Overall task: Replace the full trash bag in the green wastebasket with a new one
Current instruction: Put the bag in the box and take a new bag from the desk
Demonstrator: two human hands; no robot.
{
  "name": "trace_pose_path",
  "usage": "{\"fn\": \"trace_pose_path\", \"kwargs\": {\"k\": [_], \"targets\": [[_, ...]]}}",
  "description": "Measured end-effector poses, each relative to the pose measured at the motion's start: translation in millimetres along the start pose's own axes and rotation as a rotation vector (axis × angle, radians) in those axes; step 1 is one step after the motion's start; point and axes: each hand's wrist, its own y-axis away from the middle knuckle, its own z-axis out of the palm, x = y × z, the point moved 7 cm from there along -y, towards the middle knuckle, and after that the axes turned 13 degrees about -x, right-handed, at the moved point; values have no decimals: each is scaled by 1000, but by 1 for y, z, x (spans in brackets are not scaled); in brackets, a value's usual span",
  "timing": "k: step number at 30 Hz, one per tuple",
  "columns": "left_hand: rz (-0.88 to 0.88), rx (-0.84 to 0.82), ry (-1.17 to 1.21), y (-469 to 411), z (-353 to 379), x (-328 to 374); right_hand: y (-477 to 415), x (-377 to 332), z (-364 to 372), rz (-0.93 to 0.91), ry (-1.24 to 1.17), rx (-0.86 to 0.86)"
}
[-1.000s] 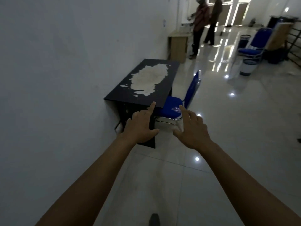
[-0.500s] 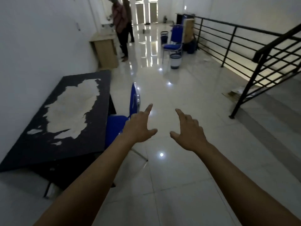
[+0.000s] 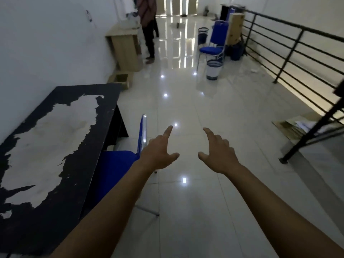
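My left hand (image 3: 160, 153) and my right hand (image 3: 217, 155) are stretched out in front of me over the tiled floor, fingers spread, holding nothing. Far down the hall a wastebasket (image 3: 214, 69) with a dark rim and a pale lined body stands on the floor beside a blue chair (image 3: 212, 50). A second, dark mesh wastebasket (image 3: 202, 34) stands further back. In this dim light I cannot tell which one is green. No loose trash bag shows.
A black table (image 3: 104, 108) with a peeled top stands along the left wall, a blue chair (image 3: 115, 164) tucked beside it. A wooden desk (image 3: 126, 51) and a standing person (image 3: 149, 34) are further on. A black railing (image 3: 290, 51) and flattened cardboard (image 3: 290, 127) line the right.
The view has swung right from the wall and table to face down the hall, and moved forward. Both hands stay outstretched, open and empty.
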Motion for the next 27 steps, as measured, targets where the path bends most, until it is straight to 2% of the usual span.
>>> {"fn": "trace_pose_path", "kwargs": {"k": [9,19,23,27], "targets": [[-130,105,147,-186,-88,-62,-245,-30,-53,-186,108,-74],[-209,-22,171,-436,-172,-128,-507,-14,-101,-185,83,-136],[-277,-18,240,-495,-197,-165,-607,-34,-105,-243,84,-213],[-425,2,329,-540,-215,-223,-707,-77,-98,-372,81,-338]]}}
